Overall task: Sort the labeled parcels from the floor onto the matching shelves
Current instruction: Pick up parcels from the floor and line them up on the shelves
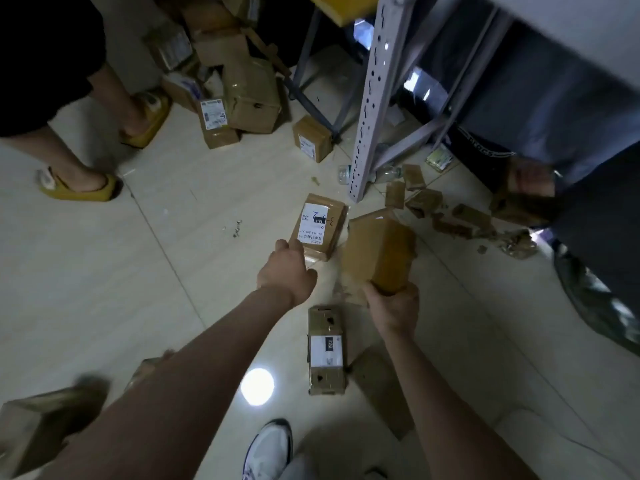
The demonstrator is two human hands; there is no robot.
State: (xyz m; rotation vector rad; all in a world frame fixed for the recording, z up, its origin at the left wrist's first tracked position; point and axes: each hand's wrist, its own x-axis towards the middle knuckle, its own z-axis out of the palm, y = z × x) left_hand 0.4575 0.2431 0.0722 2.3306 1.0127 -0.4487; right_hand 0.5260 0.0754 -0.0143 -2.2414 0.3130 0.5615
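My left hand (287,271) reaches down to a brown parcel (323,211) with a white label that lies on the tiled floor; its fingers curl over the parcel's near edge. Just to the right, my right hand (393,308) grips a plain brown box (379,252) from below and holds it tilted above the floor. A long narrow parcel (326,351) with a white label lies on the floor between my forearms. The grey metal shelf post (372,98) stands behind the parcels.
A heap of cardboard parcels (242,84) fills the far corner. A person in yellow slippers (81,187) stands at left. Another person's hand (530,183) holds a box at right. Torn cardboard scraps (460,216) litter the floor by the shelf. One box (38,427) sits bottom left.
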